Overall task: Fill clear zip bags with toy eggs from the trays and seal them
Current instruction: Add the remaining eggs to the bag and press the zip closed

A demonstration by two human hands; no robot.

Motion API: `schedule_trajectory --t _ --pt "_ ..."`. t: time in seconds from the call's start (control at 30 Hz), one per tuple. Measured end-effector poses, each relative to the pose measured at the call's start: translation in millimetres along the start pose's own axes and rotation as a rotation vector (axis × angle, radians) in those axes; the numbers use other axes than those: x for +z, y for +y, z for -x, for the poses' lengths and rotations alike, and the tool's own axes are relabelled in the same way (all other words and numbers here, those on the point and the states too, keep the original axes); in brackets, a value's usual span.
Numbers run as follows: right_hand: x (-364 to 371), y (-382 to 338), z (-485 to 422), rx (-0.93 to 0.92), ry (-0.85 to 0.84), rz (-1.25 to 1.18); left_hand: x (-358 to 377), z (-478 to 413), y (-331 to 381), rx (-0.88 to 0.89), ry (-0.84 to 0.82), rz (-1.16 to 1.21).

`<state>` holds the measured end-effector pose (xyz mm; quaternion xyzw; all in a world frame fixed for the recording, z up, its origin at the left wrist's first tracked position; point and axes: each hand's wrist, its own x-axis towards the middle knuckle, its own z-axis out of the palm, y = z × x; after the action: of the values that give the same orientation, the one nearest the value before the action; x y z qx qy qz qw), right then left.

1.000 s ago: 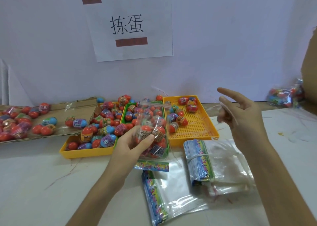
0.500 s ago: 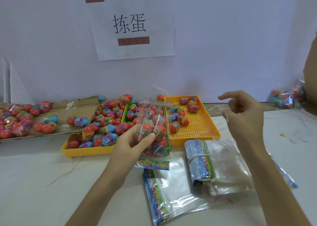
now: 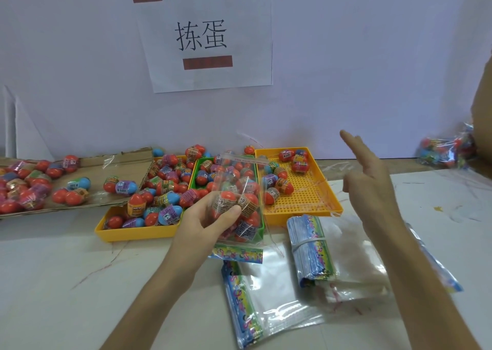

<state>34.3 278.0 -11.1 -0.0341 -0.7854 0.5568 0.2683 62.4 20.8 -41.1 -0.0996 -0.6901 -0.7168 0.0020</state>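
The left hand (image 3: 202, 224) curls thumb and fingers round a clear plastic zip bag of red toy eggs (image 3: 239, 200), held upright over the green plastic tray (image 3: 193, 175). The right hand (image 3: 372, 187) hovers above the yellow perforated tray's (image 3: 306, 203) right edge, its fingers straightened and apart.

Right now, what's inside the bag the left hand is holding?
Several red toy eggs with printed labels show through the clear bag. The left hand and overlapping eggs hide the exact count.
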Motion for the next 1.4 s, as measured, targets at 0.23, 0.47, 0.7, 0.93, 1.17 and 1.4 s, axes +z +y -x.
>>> schedule_trajectory --t 0.23,0.47,0.7,0.93,1.17,1.4 --pt "-3.3 8.4 -2.3 -0.056 0.124 0.056 -0.1 -0.1 0.4 0.008 -0.011 -0.003" --pt "12.1 -7.9 10.0 -0.055 -0.371 -0.128 0.3 0.0 -0.5 0.019 -0.008 0.009" --pt "53.4 -16.7 42.3 -0.107 -0.531 -0.147 2.7 2.0 -1.7 0.056 -0.048 0.016" --pt "61.9 -24.1 51.7 -0.040 -0.477 -0.269 -1.7 0.9 0.4 0.111 0.027 0.004" --pt "63.7 -23.7 54.7 -0.039 -0.370 -0.368 -0.8 0.9 -4.8 0.142 0.103 0.058" --pt "67.1 -22.1 57.0 -0.021 -0.439 -0.364 4.9 3.7 -5.8 0.254 0.161 0.000"
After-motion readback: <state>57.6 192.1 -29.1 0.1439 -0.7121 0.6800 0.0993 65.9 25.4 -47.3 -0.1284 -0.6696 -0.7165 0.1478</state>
